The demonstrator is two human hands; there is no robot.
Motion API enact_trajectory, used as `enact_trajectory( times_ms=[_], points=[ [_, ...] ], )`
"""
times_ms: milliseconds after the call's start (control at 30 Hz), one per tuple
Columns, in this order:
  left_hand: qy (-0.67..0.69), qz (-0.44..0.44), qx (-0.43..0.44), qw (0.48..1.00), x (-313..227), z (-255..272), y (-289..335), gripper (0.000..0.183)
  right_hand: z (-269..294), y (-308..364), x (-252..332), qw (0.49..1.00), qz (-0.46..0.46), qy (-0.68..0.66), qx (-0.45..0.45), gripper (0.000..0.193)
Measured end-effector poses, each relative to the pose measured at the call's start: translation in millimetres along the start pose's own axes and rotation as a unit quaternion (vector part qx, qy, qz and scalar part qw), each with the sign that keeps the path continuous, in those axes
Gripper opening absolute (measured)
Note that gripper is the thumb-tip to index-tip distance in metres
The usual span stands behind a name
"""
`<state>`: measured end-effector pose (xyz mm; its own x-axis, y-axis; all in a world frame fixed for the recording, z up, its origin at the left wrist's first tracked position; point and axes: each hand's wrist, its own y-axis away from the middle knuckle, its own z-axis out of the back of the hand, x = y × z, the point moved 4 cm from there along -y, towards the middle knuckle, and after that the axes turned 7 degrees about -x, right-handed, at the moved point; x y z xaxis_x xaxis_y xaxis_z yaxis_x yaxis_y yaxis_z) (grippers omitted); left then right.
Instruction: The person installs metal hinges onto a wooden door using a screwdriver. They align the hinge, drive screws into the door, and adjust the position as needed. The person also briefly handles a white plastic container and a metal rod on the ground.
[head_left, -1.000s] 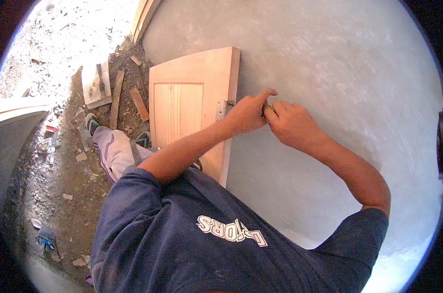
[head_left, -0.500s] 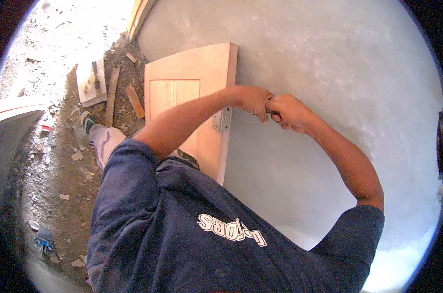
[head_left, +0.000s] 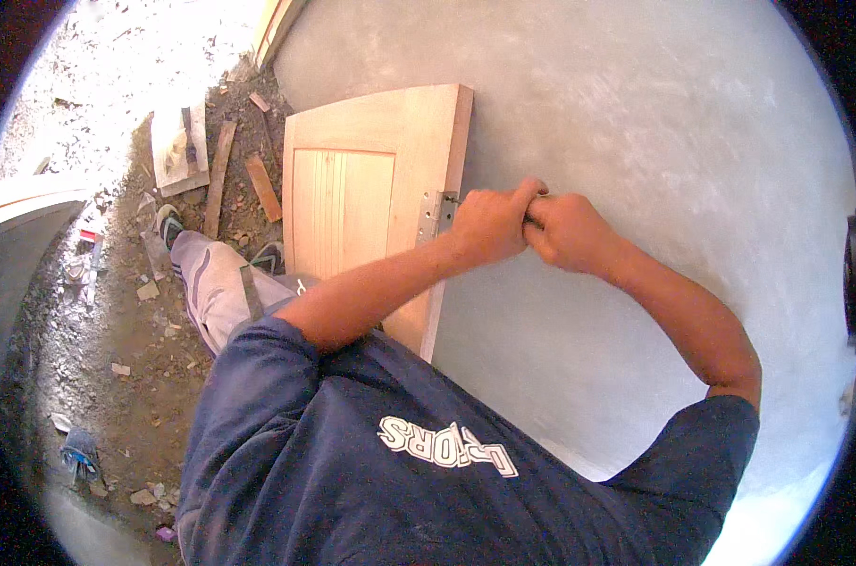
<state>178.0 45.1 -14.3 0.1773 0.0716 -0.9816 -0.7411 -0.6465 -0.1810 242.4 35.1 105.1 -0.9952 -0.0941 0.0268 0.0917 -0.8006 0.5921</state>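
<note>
A pale wooden door (head_left: 341, 208) with a recessed panel stands on edge beside the grey wall, and a metal hinge (head_left: 436, 213) sits at its right-hand edge. Just right of this hinge, my left hand (head_left: 489, 224) is closed, its thumb side up. A short, thin dark shaft shows between its fingers and the hinge; the rest of it is hidden in the grip. My right hand (head_left: 574, 234) is also closed and touches the left one. What lies inside its fingers cannot be made out.
A smooth grey plastered wall (head_left: 636, 113) runs along the right. On the dirt floor to the left lie a pale board (head_left: 180, 151), a narrow wood strip (head_left: 220, 179), a brown offcut (head_left: 263, 189) and scattered rubble. A blue bristled thing (head_left: 80, 456) lies at lower left.
My left hand has turned and closed, and now sits nearer the hinge with the thin shaft showing. My right hand has shifted slightly down, still against the left.
</note>
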Motion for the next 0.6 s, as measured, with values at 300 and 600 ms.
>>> enact_trajectory(
  times_ms=[300,600],
  points=[
    [0.074,-0.052,0.145,0.985,0,16,-30,0.059,12,2,2,0.982,-0.136,-0.118,-0.057,0.023],
    [-0.056,-0.17,-0.204,0.962,-27,10,25,0.068,-5,22,13,0.981,0.104,0.162,-0.02,0.017]
  ],
)
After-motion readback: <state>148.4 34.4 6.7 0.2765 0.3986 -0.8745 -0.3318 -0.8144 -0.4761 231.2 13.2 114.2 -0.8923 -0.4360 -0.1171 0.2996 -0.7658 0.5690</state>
